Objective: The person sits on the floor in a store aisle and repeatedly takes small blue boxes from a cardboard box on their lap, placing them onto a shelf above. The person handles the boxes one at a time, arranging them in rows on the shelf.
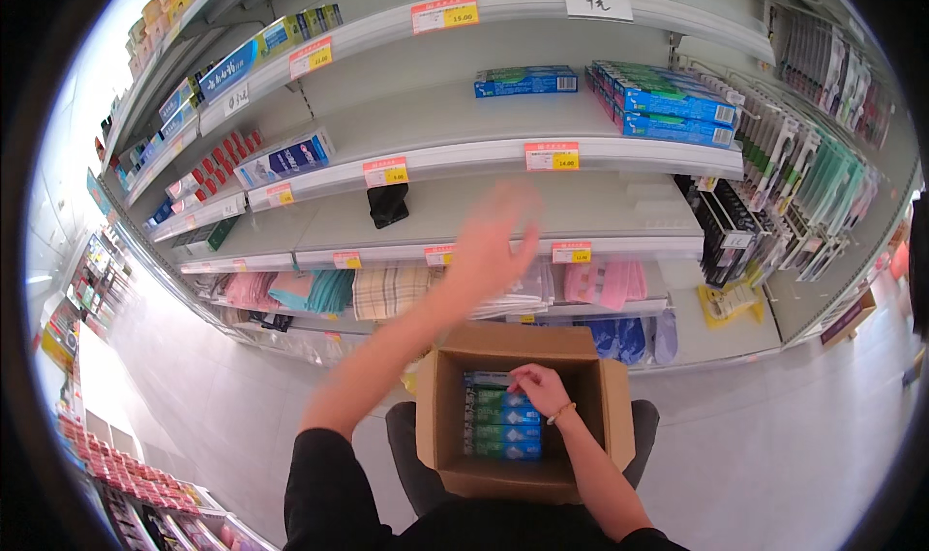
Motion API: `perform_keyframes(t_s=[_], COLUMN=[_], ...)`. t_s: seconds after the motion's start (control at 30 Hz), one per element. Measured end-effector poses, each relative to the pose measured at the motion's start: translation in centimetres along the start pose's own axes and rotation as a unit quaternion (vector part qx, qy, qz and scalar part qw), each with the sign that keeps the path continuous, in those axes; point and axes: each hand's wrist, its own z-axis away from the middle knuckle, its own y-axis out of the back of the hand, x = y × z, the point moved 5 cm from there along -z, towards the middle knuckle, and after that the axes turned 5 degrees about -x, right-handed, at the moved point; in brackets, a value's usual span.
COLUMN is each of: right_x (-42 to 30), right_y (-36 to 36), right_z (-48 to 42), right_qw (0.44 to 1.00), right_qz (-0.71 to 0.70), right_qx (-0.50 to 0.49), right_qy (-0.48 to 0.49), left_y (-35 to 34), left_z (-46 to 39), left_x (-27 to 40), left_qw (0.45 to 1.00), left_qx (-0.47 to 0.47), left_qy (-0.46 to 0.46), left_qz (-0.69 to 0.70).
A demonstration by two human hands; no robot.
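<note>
An open cardboard box (508,340) rests on the person's lap, with several blue and green toothpaste boxes (504,431) lined up inside. My right hand (541,390) is down in the box, its fingertips at the upper toothpaste boxes; whether it grips one cannot be told. Blurred by motion, my left hand (497,235) is raised before the lower shelf, and no object shows in it. On the shelf above, blue and green toothpaste boxes (675,105) are stacked at the right, and another toothpaste group (526,81) lies left of them.
A black object (388,205) lies on the lower shelf. Folded towels (392,290) hang over the shelf beneath. Packaged toothbrushes (784,152) hang on hooks at the right. White shelf edges (464,152) with price tags jut out in front. Other toothpaste boxes (287,159) stand at the left.
</note>
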Motion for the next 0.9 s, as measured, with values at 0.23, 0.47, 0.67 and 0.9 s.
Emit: perform_keyframes(t_s=[0.23,0.47,0.67,0.9], right_x=[1.0,3.9,3.1,3.8], right_y=[-3.2,-3.2,-3.7,-3.3], right_z=[1.2,0.6,1.4,1.2], right_qw=[0.905,0.868,0.856,0.862], right_qz=[0.343,0.408,0.407,0.4], right_qx=[-0.232,-0.28,-0.299,-0.283], right_qy=[-0.092,-0.049,-0.108,-0.127], left_y=[2.4,-1.3,-2.9,-0.8], left_z=[-13.9,-19.7,-19.2,-20.3], left_x=[-12.0,-19.6,-21.7,-17.1], left_qw=[0.984,0.935,0.928,0.914], left_qx=[0.018,-0.165,-0.193,-0.168], left_qy=[0.104,0.232,0.243,0.215], left_qz=[-0.142,-0.21,-0.207,-0.3])
